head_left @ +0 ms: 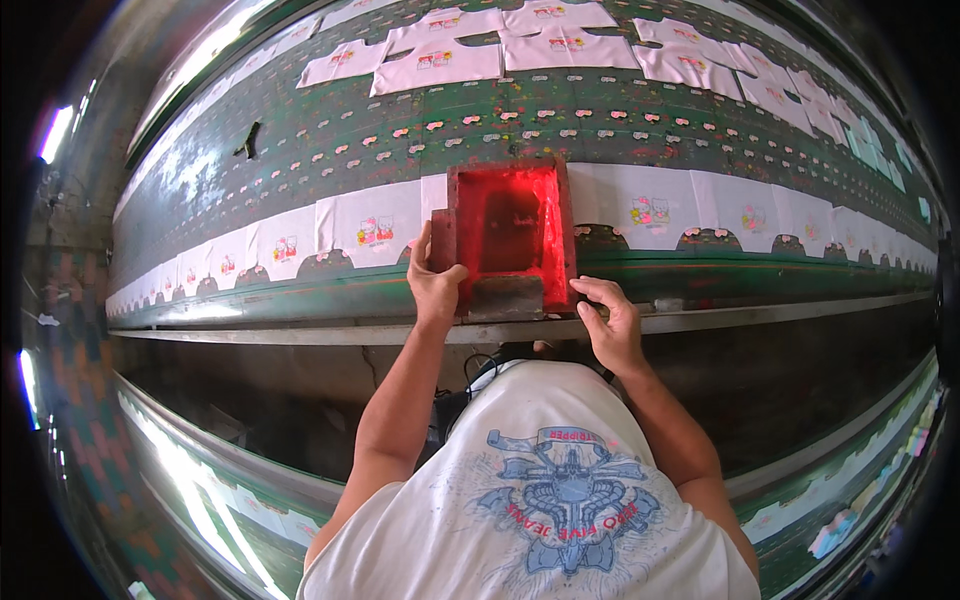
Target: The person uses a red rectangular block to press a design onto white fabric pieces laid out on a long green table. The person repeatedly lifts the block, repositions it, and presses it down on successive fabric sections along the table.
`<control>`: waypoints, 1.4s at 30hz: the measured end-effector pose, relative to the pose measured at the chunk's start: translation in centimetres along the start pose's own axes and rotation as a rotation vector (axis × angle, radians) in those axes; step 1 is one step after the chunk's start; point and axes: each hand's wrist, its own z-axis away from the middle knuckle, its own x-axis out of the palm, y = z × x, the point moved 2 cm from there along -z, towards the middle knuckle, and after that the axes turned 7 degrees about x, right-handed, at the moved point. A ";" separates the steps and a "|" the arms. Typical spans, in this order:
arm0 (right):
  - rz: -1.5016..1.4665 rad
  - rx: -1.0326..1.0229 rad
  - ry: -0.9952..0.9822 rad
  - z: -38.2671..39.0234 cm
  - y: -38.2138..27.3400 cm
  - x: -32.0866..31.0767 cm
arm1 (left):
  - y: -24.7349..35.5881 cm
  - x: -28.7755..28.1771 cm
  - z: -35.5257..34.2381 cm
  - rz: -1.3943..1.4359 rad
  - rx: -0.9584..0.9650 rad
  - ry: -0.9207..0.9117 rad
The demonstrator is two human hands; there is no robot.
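Observation:
A screen printing frame (567, 225) with red ink inside its walls lies over the near row of white fabric pieces. My left hand (435, 285) grips its left side, thumb over the near left corner and fingers along the wooden strip outside. At the near right corner, my right hand (612, 325) holds the edge between thumb and bent fingers. A flat grey piece (505, 297) rests at the frame's near end. Printed white fabric pieces (375, 228) stretch to the left, and another printed piece (650, 205) lies just right of the frame.
The long green table (400, 180) carries small printed marks in rows. Farther back are pale pink printed shirt pieces (440, 65). A small dark object (248, 140) lies on the table at far left. A metal rail (700, 318) runs along the near edge. Behind me stands another table (250, 490).

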 end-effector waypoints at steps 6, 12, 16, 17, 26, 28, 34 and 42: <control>0.143 -0.232 -0.081 -1.1 -3.7 0.3 | 0.5 -0.1 0.1 -0.024 -0.042 0.003; 0.468 -0.507 -0.336 -3.0 -5.7 5.8 | 0.7 0.0 -0.3 -0.028 -0.011 -0.015; 0.808 -0.555 -0.381 -4.2 -5.6 7.7 | 0.0 -0.2 -0.2 -0.033 0.018 -0.023; 0.839 -0.530 -0.430 -4.7 -5.3 7.7 | -0.2 -0.3 -0.2 -0.048 0.025 -0.023; 0.791 -0.321 -0.488 -16.8 -4.9 6.8 | -1.1 -1.4 -2.1 -0.002 -0.011 -0.054; 0.803 -0.362 -0.382 -19.0 -4.5 7.2 | -0.9 -1.6 -2.6 -0.032 -0.038 -0.079; 0.777 -0.403 -0.242 -16.8 -2.7 8.0 | -0.3 -1.6 -2.7 0.007 -0.057 -0.097; 0.767 -0.456 -0.270 -8.2 -4.2 8.6 | 0.0 -2.5 -2.9 -0.078 -0.076 -0.164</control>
